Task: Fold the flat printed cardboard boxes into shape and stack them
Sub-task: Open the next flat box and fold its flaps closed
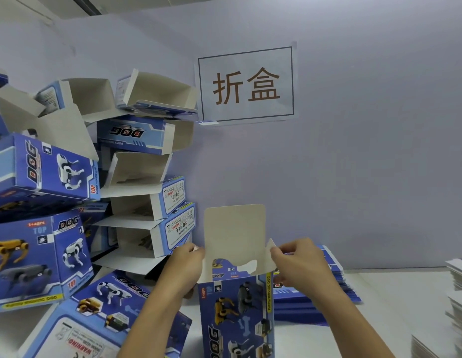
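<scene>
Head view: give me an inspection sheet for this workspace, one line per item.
Surface: white table, partly covered.
Job's things: box held upright, top flap standing open; flat blanks stacked behind it.
Clutter: folded boxes piled unevenly at left, many open-ended; white sheets stacked at right.
Hands: left hand and right hand each pinch a side flap of the box.
Cables: nothing seen.
Surroundings: pale wall with a printed sign.
</scene>
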Motion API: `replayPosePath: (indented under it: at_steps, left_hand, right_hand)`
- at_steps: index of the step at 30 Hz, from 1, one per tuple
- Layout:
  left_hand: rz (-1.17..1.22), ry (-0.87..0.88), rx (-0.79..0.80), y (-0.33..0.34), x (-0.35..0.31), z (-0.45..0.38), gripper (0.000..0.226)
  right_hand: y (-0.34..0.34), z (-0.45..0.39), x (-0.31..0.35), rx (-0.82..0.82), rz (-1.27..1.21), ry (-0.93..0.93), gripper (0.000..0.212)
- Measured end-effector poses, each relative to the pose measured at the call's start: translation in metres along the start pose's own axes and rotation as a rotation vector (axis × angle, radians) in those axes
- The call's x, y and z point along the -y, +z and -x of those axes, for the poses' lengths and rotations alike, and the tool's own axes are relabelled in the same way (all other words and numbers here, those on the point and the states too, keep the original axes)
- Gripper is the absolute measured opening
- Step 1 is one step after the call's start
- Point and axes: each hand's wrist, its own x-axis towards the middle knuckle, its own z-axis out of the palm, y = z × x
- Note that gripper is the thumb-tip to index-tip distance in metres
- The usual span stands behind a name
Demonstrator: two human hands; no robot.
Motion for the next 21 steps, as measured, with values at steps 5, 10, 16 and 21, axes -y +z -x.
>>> replayPosePath:
  at_steps: [5,10,16,21]
  left_hand:
    - [0.457,-0.154,0.006,0.008,0.013,-0.003,0.014]
    - [0.666,-0.216,-0.048,0.016,0.021,-0.007,0.012]
    - [0.753,-0.21,0.007,0.02,0.024,-0.007,0.022]
    - [0.546,-0.01,0.026,0.018,0.018,-0.005,0.015]
  right_hand:
    - [0.0,-0.006,-0.015,0.104,-0.385,0.224,0.012]
    - [-0.001,-0.007,-0.031,0.281,-0.878,0.515,0.025]
    - [-0.001,-0.008,-0.035,0.274,-0.846,0.411,0.025]
    - [-0.012,-0.005,-0.02,0.173,-0.503,0.058,0.05]
